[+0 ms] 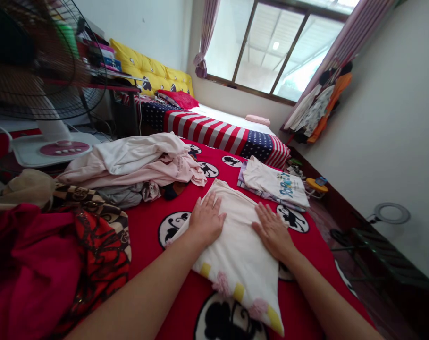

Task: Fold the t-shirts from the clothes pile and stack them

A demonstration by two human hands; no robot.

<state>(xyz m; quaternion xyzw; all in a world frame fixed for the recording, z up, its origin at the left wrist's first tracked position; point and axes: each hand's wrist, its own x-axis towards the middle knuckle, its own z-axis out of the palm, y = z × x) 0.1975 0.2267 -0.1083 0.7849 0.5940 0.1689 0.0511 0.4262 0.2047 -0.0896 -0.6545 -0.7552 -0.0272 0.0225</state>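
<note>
White garment (pixel 240 236), long axis toward the striped bed (pixel 207 132), yellow-patched edge (pixel 238 292) nearest.

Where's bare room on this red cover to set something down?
The red cover is bare between the red-and-black garment and left forearm, and right of the right forearm. Only a narrow strip separates the cream garment, under the left hand and right hand, from the folded clothes. The left side is crowded: pale clothes heap, magenta cloth, fan.

Left hand (pixel 207 221) and right hand (pixel 273 232) flat on white cloth (pixel 239 250) atop red blanket (pixel 143 241).
</note>
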